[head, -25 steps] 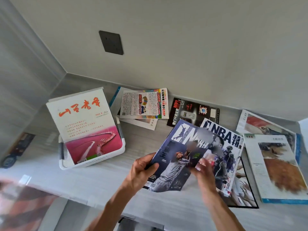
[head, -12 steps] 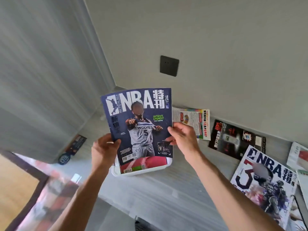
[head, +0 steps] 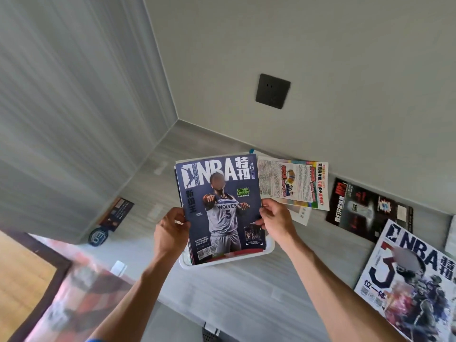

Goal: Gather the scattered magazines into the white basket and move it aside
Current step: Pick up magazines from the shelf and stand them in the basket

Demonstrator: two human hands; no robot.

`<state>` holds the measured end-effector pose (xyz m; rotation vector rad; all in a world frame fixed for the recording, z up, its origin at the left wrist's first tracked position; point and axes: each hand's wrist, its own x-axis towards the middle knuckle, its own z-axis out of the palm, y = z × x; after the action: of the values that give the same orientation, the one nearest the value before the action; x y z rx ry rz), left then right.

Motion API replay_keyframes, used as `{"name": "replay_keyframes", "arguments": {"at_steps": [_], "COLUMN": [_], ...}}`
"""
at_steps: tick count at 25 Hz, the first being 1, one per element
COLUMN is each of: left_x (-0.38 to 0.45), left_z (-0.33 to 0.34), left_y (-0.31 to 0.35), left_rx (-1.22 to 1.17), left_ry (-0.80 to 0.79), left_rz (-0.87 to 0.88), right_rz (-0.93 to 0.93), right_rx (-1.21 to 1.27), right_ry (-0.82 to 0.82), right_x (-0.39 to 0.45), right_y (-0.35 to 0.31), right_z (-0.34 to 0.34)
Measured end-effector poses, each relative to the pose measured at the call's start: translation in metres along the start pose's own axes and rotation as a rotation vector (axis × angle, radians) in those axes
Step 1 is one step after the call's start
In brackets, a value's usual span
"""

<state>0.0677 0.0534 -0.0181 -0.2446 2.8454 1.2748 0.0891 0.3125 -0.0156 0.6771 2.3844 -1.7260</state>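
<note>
Magazine [head: 222, 208] upright in white basket [head: 270, 248], left grip [head: 170, 229] and right grip [head: 276, 218] pinching its sides

I have both bare forearms reaching forward and up from the bottom of the view, converging toward the middle. My left hand [head: 170, 230] curls its fingers round the left edge of the NBA magazine [head: 222, 208], thumb on the cover. My right hand [head: 276, 222] pinches the right edge, fingers bent, wrist angled inward.
</note>
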Motion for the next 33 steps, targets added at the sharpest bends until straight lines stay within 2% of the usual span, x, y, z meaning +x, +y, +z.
{"name": "replay_keyframes", "arguments": {"at_steps": [3,6,8,11,14,18,20,22,24,27,28,30,32,33], "left_x": [0.004,0.007,0.002,-0.016,-0.063,-0.141,-0.168,-0.188,-0.204,-0.224,-0.229,-0.23,-0.234,-0.24], "left_z": [0.006,0.005,-0.003,-0.006,0.046,0.134,0.17,0.201,0.228,0.256,0.263,0.273,0.28,0.283], "left_y": [-0.008,-0.016,-0.018,0.001,0.049,0.094,0.102,0.107,0.114,0.122,0.124,0.129,0.134,0.136], "left_rx": [0.026,0.1,0.179,0.152,0.073,-0.082,-0.086,-0.049,0.077,0.296,0.294,0.104,-0.116,-0.125], "left_ry": [0.034,-0.003,0.083,0.184,-0.025,-0.435,-0.558,-0.636,-0.713,-0.79,-0.775,-0.734,-0.815,-0.884], "left_rz": [0.026,-0.048,-0.087,0.109,0.319,0.341,0.337,0.322,0.269,0.097,0.026,-0.235,-0.469,-0.464], "right_rz": [-0.039,-0.056,-0.094,-0.147,0.026,0.373,0.415,0.357,0.318,0.191,0.152,0.157,0.36,0.453], "right_rx": [-0.003,-0.077,-0.119,-0.062,-0.182,-0.69,-0.848,-0.925,-0.894,-0.816,-0.718,-0.468,-0.301,-0.285], "right_ry": [0.055,0.055,0.082,0.134,0.189,0.258,0.239,0.16,0.078,0.0,0.035,0.246,0.496,0.523], "right_x": [0.001,0.002,0.0,-0.021,-0.058,-0.123,-0.156,-0.184,-0.206,-0.236,-0.244,-0.254,-0.258,-0.258], "right_y": [0.008,0.012,0.009,0.015,0.075,0.186,0.225,0.247,0.254,0.252,0.253,0.262,0.274,0.278], "right_z": [0.004,0.005,0.009,0.006,-0.055,-0.177,-0.207,-0.202,-0.179,-0.153,-0.158,-0.181,-0.216,-0.23]}}
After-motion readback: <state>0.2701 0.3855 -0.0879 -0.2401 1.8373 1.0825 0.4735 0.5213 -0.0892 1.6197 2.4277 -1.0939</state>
